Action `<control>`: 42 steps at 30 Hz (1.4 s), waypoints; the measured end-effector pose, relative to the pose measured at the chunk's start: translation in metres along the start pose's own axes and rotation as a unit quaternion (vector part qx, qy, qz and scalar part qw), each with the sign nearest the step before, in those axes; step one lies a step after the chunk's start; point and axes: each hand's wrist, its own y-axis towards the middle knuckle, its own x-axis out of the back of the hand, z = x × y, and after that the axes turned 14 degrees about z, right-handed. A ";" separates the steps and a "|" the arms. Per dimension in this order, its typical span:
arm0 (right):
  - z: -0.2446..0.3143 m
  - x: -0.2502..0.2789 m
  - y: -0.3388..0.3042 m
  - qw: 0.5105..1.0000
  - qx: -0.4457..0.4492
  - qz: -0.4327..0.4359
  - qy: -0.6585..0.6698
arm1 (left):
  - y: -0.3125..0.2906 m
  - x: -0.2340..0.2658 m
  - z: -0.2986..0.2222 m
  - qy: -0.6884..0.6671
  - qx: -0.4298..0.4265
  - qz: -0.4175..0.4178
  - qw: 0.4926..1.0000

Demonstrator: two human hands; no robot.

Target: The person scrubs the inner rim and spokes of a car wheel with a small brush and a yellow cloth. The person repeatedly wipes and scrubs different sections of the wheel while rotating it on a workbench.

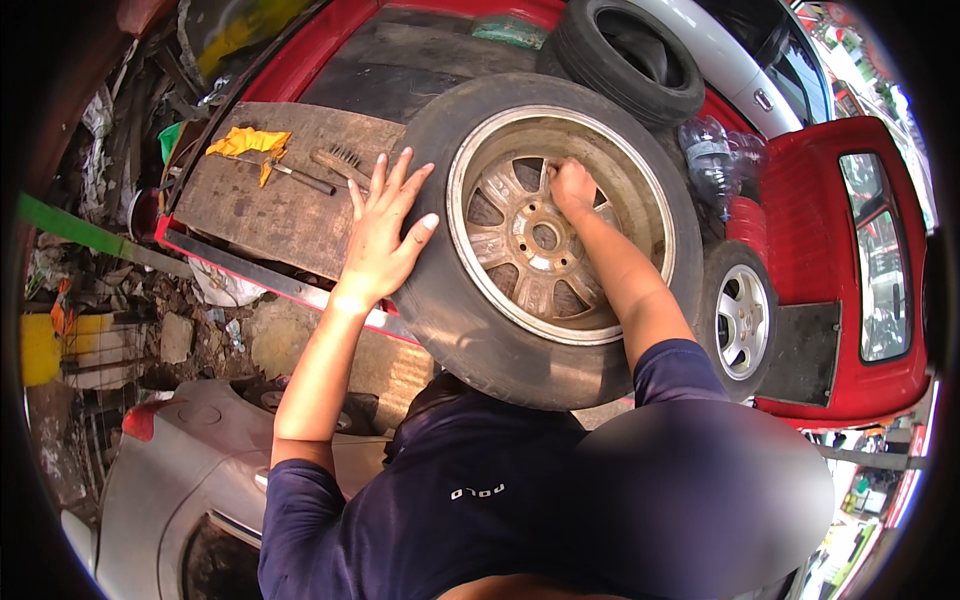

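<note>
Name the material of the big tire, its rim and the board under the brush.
Big tire: likely rubber; matte, dark, scuffed sidewall. Rim: apparently metal; dull, brown-stained, with a shinier lip. Board: probably wood; brown, matte, worn surface.

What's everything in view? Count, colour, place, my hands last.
Large wheel: one, black and metallic, centre
Loose tyre: one, black, upper middle
Smaller wheel: one, black and silver, right
Plastic bottles: at least two, clear, upper right
Wooden board: one, brown, upper left
Brush: one, brown, on board
Cloth: one, yellow, on board
Tool: one, dark-handled, on board
Pickup: one, red, top to right
Pale car: one, silvery, upper right
Other car: one, grey, lower left
Debris: uncounted, mixed, left
Shirt: one, navy, bottom
Left hand: one, bare, at large wheel's left edge
Right hand: one, bare, inside large wheel
</note>
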 end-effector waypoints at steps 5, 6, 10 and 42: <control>-0.009 0.013 0.000 0.991 0.031 0.130 0.000 | 0.003 -0.009 0.013 -0.043 -0.029 0.054 0.997; -0.012 0.019 -0.002 0.985 0.047 0.164 0.006 | 0.003 -0.009 0.015 -0.049 -0.047 0.043 0.997; -0.019 0.044 -0.019 0.975 0.051 0.212 0.043 | 0.005 -0.010 0.019 -0.074 -0.071 0.038 0.994; -0.030 0.062 -0.077 0.959 -0.275 0.023 -0.069 | 0.173 -0.018 0.023 0.012 -0.203 0.250 0.947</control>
